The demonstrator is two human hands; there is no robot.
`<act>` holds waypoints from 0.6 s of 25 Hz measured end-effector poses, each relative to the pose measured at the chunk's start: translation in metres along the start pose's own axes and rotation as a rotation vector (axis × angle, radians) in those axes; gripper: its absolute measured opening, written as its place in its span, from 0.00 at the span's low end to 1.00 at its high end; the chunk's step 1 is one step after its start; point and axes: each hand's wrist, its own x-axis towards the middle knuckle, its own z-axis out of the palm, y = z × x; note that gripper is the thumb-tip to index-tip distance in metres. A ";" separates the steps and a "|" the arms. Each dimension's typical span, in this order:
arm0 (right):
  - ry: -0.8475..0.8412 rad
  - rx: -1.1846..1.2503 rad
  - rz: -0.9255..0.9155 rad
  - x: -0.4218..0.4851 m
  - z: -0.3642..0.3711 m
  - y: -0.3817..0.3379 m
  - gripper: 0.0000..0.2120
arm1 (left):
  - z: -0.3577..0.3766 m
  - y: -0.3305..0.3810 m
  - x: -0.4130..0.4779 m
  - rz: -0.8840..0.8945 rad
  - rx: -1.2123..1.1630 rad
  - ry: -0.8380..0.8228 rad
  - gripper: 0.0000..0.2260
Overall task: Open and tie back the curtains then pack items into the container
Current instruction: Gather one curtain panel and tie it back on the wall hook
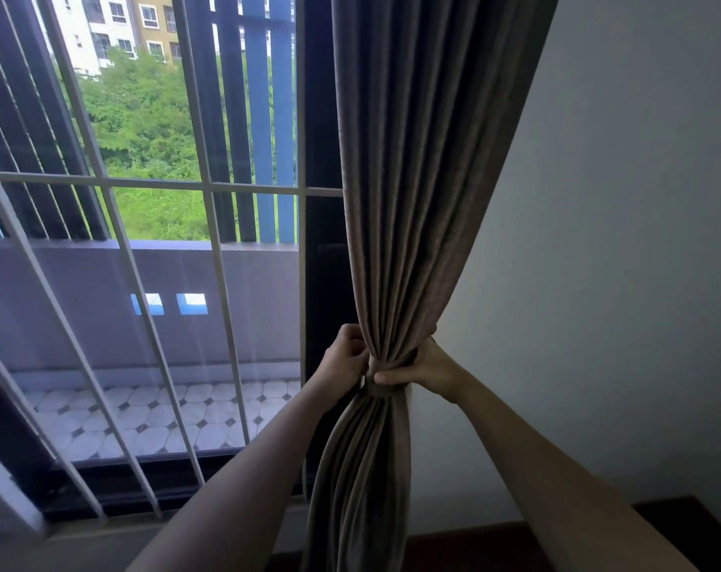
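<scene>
A grey-brown curtain [416, 179] hangs gathered at the right side of the window, cinched into a narrow waist. A matching fabric tieback band [385, 390] wraps that waist. My left hand [348, 357] grips the bunched curtain from the left, fingers curled at the folds just above the band. My right hand [422, 367] holds the curtain from the right, its thumb lying across the front of the bundle right above the band. Below the band the curtain [362, 480] fans out toward the floor.
White window bars [210, 187] cover the glass to the left, with a tiled balcony [156, 414] and trees beyond. A plain white wall [598, 241] fills the right. A dark wooden surface [672, 526] sits at the lower right.
</scene>
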 end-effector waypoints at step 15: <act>0.002 0.092 0.057 0.002 -0.008 0.007 0.31 | -0.014 0.008 0.025 0.380 0.218 -0.002 0.31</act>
